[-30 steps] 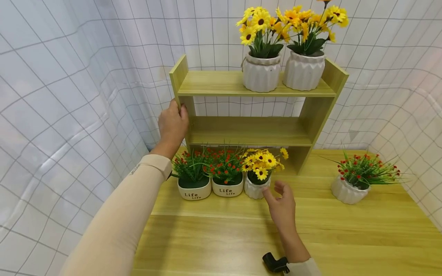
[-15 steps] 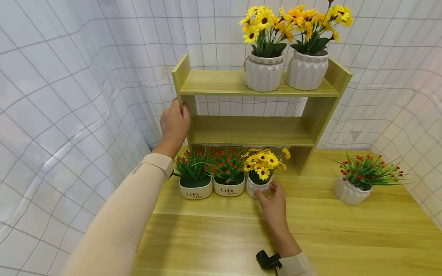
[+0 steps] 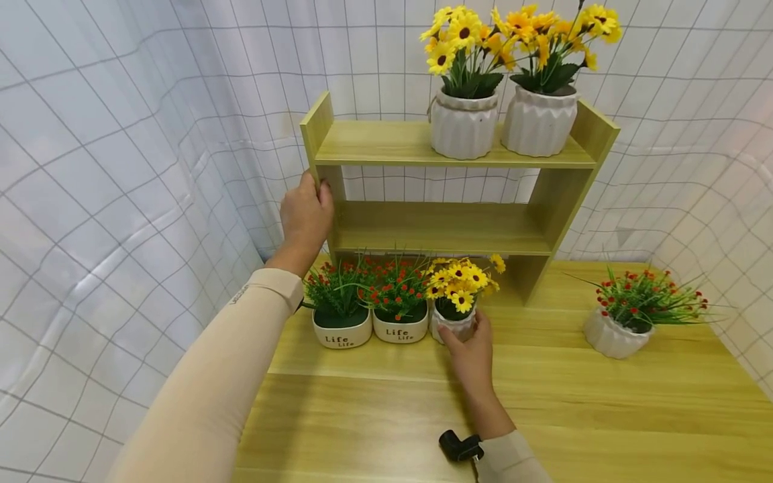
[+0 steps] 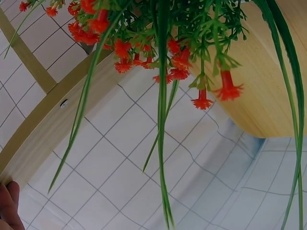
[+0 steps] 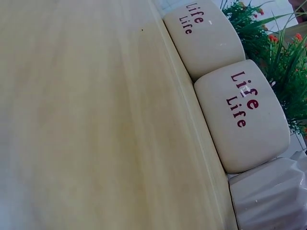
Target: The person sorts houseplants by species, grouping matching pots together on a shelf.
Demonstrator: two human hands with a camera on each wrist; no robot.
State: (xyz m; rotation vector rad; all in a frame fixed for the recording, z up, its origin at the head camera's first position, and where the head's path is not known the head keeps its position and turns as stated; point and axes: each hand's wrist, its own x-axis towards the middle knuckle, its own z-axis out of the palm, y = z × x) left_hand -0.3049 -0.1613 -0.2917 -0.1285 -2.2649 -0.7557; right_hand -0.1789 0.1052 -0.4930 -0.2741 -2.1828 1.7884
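Note:
My left hand grips the left side panel of a wooden shelf rack, thumb on the near side. In the left wrist view its fingertips show at the panel's edge, bottom left. My right hand holds a small white fluted pot of yellow daisies, thumb on the front and fingers round the right side. That pot stands on the table, close beside two cream "Life" planters with red flowers and grass. The right hand itself is outside the right wrist view.
Two larger white pots of yellow and orange flowers stand on the rack's top shelf. On the wooden table, far right, sits a white pot of red flowers. A white grid-patterned curtain hangs behind and at both sides.
My right hand has moved left from beside the daisy pot and taken hold of it. The left hand keeps its grip on the rack's side panel.

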